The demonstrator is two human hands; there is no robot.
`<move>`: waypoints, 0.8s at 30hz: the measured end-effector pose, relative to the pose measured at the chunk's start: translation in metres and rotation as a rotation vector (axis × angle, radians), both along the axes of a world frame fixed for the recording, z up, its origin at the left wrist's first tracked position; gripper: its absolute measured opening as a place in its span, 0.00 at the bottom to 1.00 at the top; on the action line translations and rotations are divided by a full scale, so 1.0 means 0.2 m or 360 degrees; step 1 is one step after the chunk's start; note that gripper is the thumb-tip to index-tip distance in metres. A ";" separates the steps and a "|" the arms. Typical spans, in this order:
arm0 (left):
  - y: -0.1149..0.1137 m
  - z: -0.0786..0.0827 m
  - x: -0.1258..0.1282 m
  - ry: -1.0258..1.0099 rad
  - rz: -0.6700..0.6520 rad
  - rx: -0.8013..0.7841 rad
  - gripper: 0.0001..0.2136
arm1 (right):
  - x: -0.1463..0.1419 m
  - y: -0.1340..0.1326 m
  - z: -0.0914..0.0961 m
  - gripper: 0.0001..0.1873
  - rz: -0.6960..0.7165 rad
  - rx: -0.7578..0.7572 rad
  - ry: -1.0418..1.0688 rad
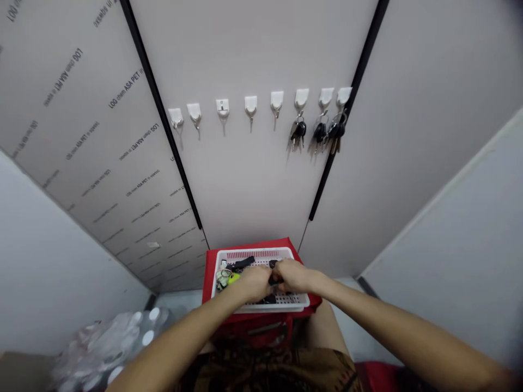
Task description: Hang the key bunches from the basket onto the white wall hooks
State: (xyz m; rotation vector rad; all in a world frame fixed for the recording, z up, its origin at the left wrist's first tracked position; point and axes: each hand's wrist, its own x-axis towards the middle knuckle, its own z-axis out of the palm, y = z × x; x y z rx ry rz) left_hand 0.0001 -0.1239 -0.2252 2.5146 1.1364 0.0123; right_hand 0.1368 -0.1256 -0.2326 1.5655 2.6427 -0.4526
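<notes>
Step in hand: you seem to be handling dark pieces (273, 280) inside the basket (267, 308)
Left hand (256, 282): curled over the basket's middle; grip, cannot tell
Right hand (289, 274): curled just beside, rightward in the basket; grip, cannot tell
Next move: likely needs careful finger control
Hidden: dark pieces' shapes, blocked by your hands

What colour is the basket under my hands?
White; the basket shows best in the head view.
</notes>
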 end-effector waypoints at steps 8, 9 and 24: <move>-0.01 -0.07 0.04 0.0218 0.0006 0.0207 0.12 | 0.00 0.00 -0.06 0.13 -0.0051 0.0236 -0.0128; -0.01 -0.08 0.04 0.0237 -0.0009 0.0227 0.13 | 0.00 0.01 -0.06 0.13 -0.0057 0.0242 -0.0153; 0.06 0.00 -0.03 -0.0081 0.0260 0.0133 0.12 | 0.04 0.03 -0.07 0.09 -0.0068 0.0193 0.0103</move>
